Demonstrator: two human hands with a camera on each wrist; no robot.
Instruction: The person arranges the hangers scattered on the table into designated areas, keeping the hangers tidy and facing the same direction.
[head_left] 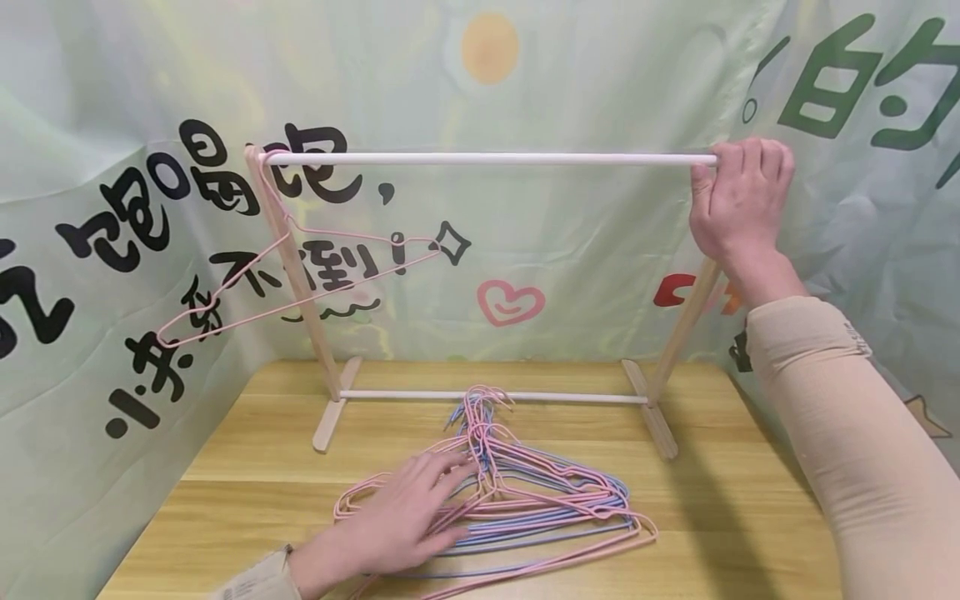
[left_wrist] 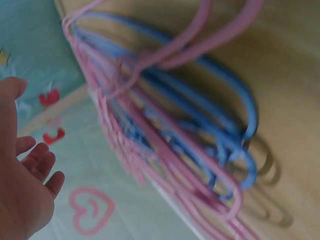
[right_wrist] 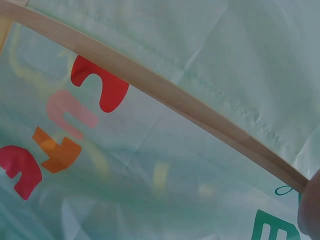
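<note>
My right hand (head_left: 742,196) grips the upper right corner of a small clothes rack, where its white top rod (head_left: 487,158) meets the wooden post (head_left: 686,329). Only a bit of that hand (right_wrist: 311,210) shows in the right wrist view, at the post's end. A single pink hanger (head_left: 352,283) hangs at the rod's far left end. Below, a pile of pink and blue hangers (head_left: 555,500) lies on the table, hooks toward the rack. Over its left side is my left hand (head_left: 405,517), fingers loosely spread; the left wrist view shows its fingers (left_wrist: 42,160) holding nothing.
The rack stands on two wooden feet (head_left: 651,408) joined by a white lower rod (head_left: 570,397). Behind the wooden table (head_left: 225,492) hangs a pale green printed cloth (head_left: 600,267), which also runs down both sides.
</note>
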